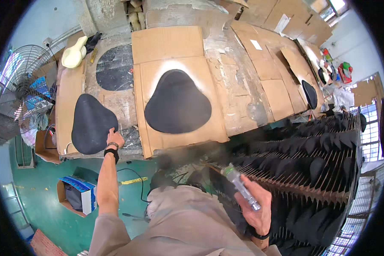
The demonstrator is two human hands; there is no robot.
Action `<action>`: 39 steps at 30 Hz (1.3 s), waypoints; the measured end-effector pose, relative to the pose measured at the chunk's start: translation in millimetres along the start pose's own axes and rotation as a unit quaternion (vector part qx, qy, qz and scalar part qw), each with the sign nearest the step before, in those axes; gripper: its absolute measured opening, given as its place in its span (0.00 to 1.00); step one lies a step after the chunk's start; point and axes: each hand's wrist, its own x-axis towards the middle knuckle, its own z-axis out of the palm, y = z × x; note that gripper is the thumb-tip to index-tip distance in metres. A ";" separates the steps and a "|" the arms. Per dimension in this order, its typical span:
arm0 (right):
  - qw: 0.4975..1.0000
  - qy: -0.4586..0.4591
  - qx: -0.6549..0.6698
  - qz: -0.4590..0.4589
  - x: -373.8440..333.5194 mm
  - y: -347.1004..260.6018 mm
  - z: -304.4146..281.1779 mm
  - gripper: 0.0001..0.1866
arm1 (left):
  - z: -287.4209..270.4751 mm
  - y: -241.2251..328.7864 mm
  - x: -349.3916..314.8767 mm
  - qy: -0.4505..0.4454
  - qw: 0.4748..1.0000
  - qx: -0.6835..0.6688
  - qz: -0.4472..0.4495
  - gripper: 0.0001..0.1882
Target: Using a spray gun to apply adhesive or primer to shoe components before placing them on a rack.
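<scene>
My left hand (115,139) is closed at the lower right edge of a black, rounded-triangular, saddle-shaped pad (91,128) at the left end of the worktable. A second pad of the same shape (178,104) lies on cardboard in the middle, with a whitish patch around its narrow top. Neither hand touches that one. Out over the table's near side, low and to the right, my right hand (255,202) is wrapped round a clear cylindrical tool with a green end (241,186). Its far tip is blurred, so its exact kind cannot be told.
A large rack (311,170) with many black pads stands at right. Another black pad (309,94) leans at the table's right end. A cage fan (25,81) stands at left. A pale moulded form (74,53) lies at the back left. On the green floor is an open box (77,195).
</scene>
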 end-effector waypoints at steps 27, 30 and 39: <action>0.999 0.012 0.000 0.034 -7.7 26.4 -1.1 0.27 | -9.8 11.9 -6.1 0.002 0.992 0.111 0.064 0.17; 0.997 -0.056 0.057 0.021 -4.4 11.4 9.3 0.26 | -8.7 10.8 -5.9 0.027 0.989 0.113 0.088 0.16; 0.992 0.084 0.037 -0.083 29.0 12.7 29.6 0.29 | -17.8 20.1 -7.5 -0.046 0.995 0.075 0.037 0.22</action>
